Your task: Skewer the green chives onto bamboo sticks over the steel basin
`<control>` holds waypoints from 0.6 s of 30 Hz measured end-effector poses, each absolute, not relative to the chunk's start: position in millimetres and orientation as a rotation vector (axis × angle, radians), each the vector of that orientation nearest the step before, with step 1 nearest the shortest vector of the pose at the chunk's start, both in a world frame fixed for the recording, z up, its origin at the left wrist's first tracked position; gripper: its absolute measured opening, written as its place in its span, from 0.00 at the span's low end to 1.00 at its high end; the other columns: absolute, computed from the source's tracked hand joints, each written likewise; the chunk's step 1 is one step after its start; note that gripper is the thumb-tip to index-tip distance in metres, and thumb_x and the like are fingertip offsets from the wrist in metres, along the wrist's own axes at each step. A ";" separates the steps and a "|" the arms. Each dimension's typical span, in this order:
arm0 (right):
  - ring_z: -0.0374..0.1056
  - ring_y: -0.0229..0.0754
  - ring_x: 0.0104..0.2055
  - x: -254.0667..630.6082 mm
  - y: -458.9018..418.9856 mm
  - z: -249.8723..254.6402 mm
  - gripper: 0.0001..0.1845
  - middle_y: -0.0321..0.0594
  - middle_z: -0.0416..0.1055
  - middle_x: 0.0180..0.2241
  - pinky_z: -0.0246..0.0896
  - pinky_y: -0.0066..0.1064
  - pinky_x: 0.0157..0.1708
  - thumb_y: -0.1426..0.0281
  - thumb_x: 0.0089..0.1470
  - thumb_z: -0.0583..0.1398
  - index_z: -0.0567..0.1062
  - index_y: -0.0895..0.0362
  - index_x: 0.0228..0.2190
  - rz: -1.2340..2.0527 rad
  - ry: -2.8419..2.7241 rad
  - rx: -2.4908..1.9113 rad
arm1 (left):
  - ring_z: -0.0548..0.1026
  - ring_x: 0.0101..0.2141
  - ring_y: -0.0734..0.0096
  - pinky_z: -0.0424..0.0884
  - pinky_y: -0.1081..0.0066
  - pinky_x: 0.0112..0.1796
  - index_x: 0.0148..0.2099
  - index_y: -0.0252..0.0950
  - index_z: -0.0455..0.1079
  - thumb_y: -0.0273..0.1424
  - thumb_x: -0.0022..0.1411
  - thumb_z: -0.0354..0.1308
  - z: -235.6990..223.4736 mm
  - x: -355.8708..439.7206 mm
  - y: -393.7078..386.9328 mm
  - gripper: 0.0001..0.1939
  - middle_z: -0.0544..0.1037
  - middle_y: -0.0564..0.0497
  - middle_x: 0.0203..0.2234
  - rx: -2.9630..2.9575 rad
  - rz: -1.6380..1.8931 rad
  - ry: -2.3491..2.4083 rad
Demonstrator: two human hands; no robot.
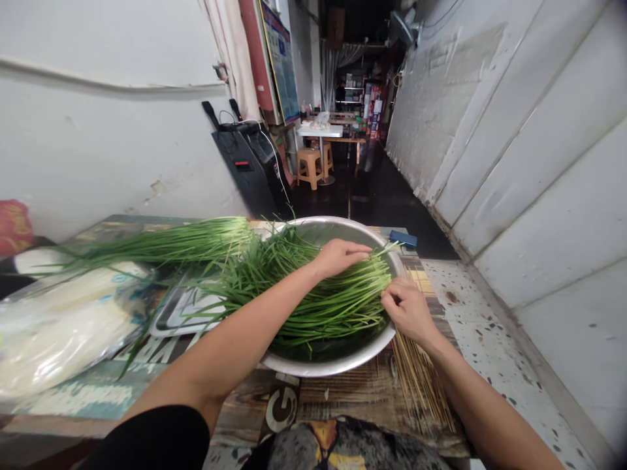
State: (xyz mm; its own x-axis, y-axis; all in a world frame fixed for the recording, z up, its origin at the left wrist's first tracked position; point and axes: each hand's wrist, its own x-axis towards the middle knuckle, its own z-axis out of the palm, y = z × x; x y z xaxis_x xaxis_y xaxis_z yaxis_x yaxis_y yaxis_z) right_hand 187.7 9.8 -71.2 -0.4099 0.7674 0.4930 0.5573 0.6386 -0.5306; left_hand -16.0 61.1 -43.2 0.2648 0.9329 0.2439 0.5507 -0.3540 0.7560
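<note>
A wide metal basin (343,360) stands on the table and holds a thick bundle of green chives (318,297), cut ends to the right. My left hand (340,256) reaches across the bundle and pinches a few stalks near their pale ends. My right hand (409,310) rests at the basin's right rim, fingers curled on the cut ends of the stalks. A second bunch of chives (166,243) lies left of the basin, over a metal tray (183,310).
Clear plastic bags (59,326) lie at the table's left. Thin bamboo skewers (421,385) sit under my right forearm. A blue object (403,239) lies behind the basin. A white wall runs along the right; a dark corridor with orange stools (309,166) opens ahead.
</note>
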 end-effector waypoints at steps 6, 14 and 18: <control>0.57 0.37 0.26 187.5 9.4 -69.7 0.17 0.34 0.57 0.17 0.51 0.30 0.30 0.73 0.50 0.52 0.56 0.55 0.14 0.378 -2.118 -1.036 | 0.73 0.28 0.71 0.67 0.72 0.36 0.56 0.35 0.67 0.37 0.59 0.53 -42.8 -18.0 61.8 0.24 0.78 0.53 0.25 1.976 0.856 1.438; 0.57 0.38 0.27 187.5 8.4 -68.2 0.17 0.35 0.58 0.18 0.52 0.30 0.29 0.73 0.50 0.52 0.57 0.55 0.14 0.405 -2.118 -1.044 | 0.75 0.36 0.68 0.67 0.72 0.40 0.32 0.35 0.78 0.41 0.53 0.58 -52.2 -17.5 65.6 0.15 0.80 0.50 0.32 1.955 0.870 1.326; 0.57 0.38 0.27 187.5 8.0 -68.0 0.17 0.35 0.58 0.18 0.52 0.30 0.30 0.73 0.51 0.52 0.57 0.55 0.14 0.405 -2.118 -1.041 | 0.76 0.37 0.69 0.68 0.70 0.42 0.39 0.33 0.76 0.33 0.54 0.58 -56.4 -13.2 65.6 0.12 0.80 0.47 0.35 1.789 0.943 1.244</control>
